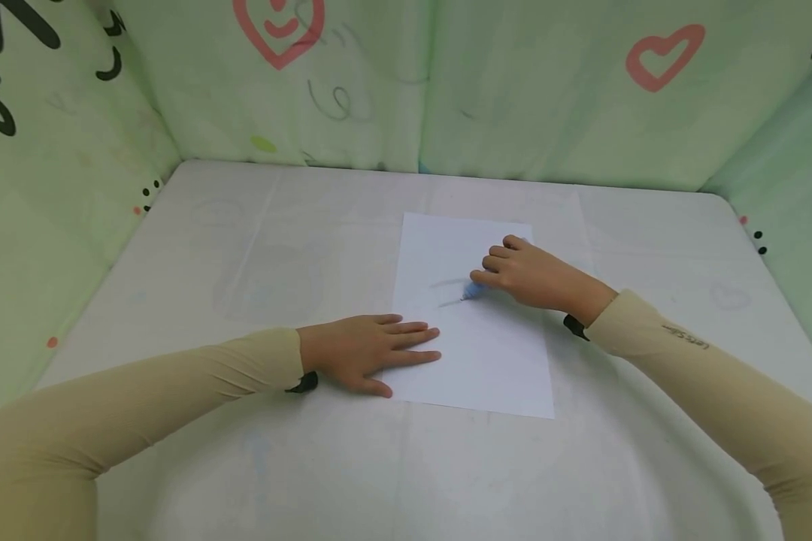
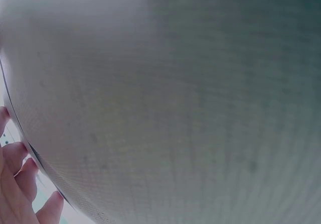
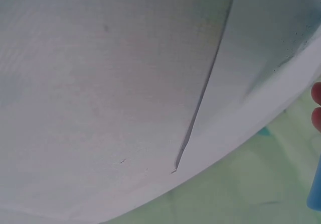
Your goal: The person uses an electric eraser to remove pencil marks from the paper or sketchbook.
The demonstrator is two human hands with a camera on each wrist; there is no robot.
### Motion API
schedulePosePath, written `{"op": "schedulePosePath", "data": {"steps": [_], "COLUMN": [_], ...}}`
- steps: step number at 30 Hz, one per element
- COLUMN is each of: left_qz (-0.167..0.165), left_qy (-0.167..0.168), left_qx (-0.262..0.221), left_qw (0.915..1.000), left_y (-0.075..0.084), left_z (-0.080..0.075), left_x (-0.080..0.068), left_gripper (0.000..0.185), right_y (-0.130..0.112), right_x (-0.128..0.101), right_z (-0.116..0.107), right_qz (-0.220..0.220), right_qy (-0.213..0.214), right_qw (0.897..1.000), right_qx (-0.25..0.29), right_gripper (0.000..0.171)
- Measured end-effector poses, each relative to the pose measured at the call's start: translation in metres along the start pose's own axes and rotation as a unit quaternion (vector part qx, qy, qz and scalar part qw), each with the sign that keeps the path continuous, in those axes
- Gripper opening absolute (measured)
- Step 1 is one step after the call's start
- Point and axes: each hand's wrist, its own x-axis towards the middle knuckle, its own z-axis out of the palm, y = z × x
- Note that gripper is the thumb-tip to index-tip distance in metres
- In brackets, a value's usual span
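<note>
A white sheet of paper (image 1: pixel 487 376) lies on the cloth-covered table. My left hand (image 1: pixel 365 349) rests on its lower left edge with the fingers spread. Over the sheet's right side, my right hand (image 1: pixel 531 272) grips a blue pen (image 1: pixel 474 290), its tip pointing down and left at the paper. Short faint grey streaks show on the sheet left of the tip. In the right wrist view, the blunt end of the blue pen (image 3: pixel 315 191) appears at the right border, below two fingertips (image 3: pixel 316 118). The left wrist view catches fingers (image 2: pixel 17 189) at its lower left corner.
The white tablecloth (image 1: pixel 298 248) has faint creases. Green fabric walls (image 1: pixel 541 105) with red hearts and dark markings rise along the table's back and both sides. Dark straps (image 1: pixel 575 327) show at both wrists, by beige sleeves (image 1: pixel 210 376).
</note>
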Motion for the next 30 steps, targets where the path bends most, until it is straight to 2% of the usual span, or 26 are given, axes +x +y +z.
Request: {"op": "schedulePosePath", "data": {"steps": [8, 21, 30], "left_qz": [0.001, 0.002, -0.002], "left_qy": [0.005, 0.006, 0.000], "left_qx": [0.000, 0.000, -0.003], "left_qw": [1.0000, 1.0000, 1.0000], "left_y": [0.001, 0.000, 0.001], "left_z": [0.000, -0.001, -0.001], "left_x": [-0.001, 0.000, 0.001], "left_gripper": [0.071, 0.071, 0.071], "right_y": [-0.001, -0.002, -0.001], "right_x": [0.003, -0.005, 0.007], "right_z": [0.001, -0.005, 0.003], "right_qz": [-0.006, 0.002, 0.000], "right_qy": [0.015, -0.023, 0.002], "right_qw": [1.000, 1.000, 1.000], "right_qx": [0.002, -0.003, 0.004], "right_gripper": [0.030, 0.034, 0.030]}}
